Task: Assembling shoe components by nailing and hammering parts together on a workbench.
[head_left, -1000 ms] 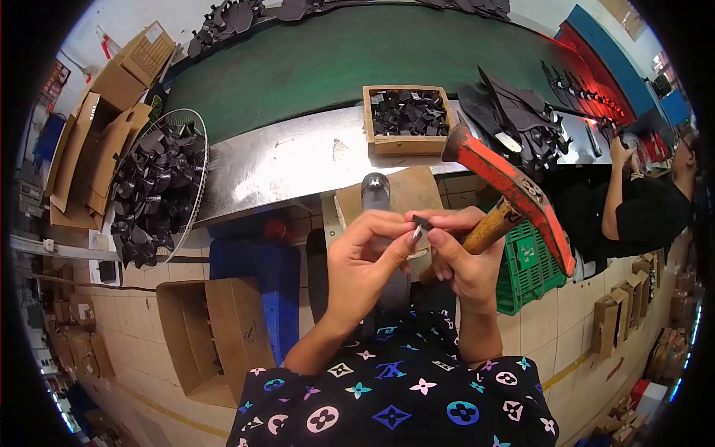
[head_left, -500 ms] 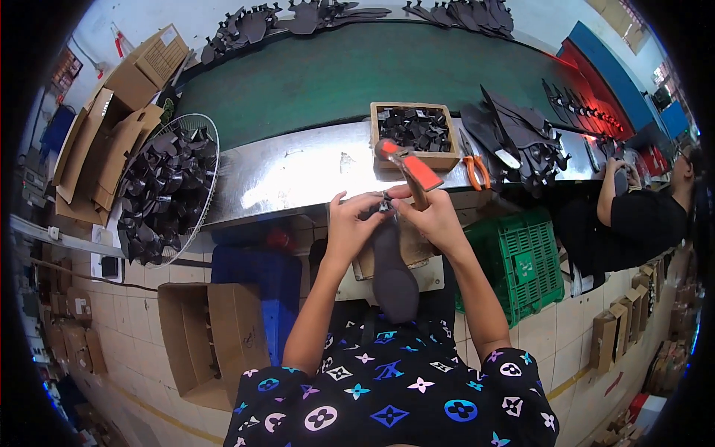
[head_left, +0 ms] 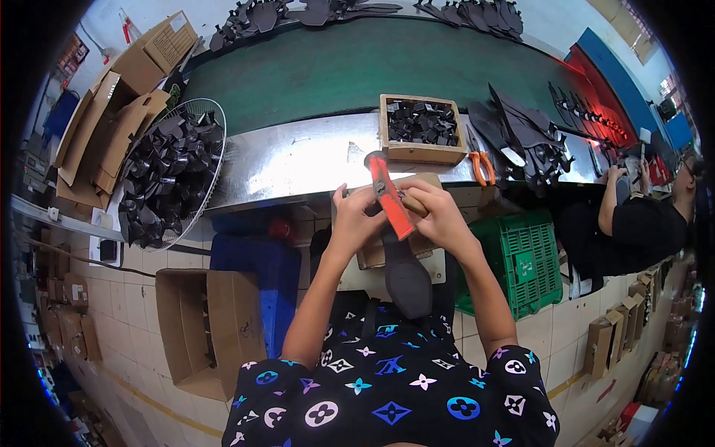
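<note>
In the head view, the right hand (head_left: 445, 221) is closed round the handle of a hammer (head_left: 392, 200), whose orange-red head tilts across the front of the left hand (head_left: 354, 223). The left hand's fingers curl inward, but their tips are hidden behind that head, so I cannot tell whether they pinch anything. The dark shoe sole (head_left: 408, 279) lies below the hands, its wide end toward the person's lap and its far end covered by the hammer.

A stroke begun from here could catch the left fingers, since the hammer head hangs so close to them. The sole could slip or swivel if nothing steadies its wide end, and a poor view past the hammer could put a blow off centre.

Beyond, the table (head_left: 298, 153) carries a wooden box (head_left: 422, 154) of small black pieces and, just beside it, orange-handled pliers (head_left: 481, 168); a careless reach could nudge the pliers off the near edge.
</note>
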The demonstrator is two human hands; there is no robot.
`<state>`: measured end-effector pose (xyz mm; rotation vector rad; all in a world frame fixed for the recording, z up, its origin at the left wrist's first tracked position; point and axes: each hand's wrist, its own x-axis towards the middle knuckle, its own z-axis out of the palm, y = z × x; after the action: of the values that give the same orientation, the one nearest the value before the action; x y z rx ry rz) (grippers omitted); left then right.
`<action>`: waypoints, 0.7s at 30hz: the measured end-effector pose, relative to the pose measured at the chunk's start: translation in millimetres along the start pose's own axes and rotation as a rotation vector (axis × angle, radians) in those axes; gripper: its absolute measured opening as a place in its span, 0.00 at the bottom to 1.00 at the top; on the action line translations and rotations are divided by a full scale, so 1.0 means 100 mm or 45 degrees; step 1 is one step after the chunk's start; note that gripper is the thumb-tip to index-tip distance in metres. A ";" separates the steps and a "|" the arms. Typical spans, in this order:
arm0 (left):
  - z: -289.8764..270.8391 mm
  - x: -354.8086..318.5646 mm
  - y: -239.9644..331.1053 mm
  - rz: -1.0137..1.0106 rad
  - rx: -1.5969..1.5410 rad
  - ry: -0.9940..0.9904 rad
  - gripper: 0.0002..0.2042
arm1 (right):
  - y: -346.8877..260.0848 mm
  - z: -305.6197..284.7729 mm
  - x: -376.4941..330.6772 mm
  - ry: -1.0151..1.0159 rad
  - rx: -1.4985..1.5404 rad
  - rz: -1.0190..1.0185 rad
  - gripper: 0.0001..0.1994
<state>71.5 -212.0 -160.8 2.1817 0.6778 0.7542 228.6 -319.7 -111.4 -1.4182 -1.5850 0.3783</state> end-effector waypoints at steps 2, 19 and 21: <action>0.00 0.00 -0.06 0.031 -0.099 0.004 0.12 | 0.00 0.02 -0.03 0.030 -0.062 -0.001 0.10; 0.02 0.07 -0.25 -0.070 -0.499 -0.166 0.16 | -0.93 -0.18 -0.50 0.122 -0.150 0.335 0.15; -0.02 0.07 -0.19 -0.012 -0.374 -0.171 0.23 | -1.19 -0.28 -0.57 0.244 -0.166 0.241 0.17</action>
<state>69.9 -194.9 -172.3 1.9392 0.4760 0.6511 172.0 -413.7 -32.8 -1.6603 -1.3455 0.2443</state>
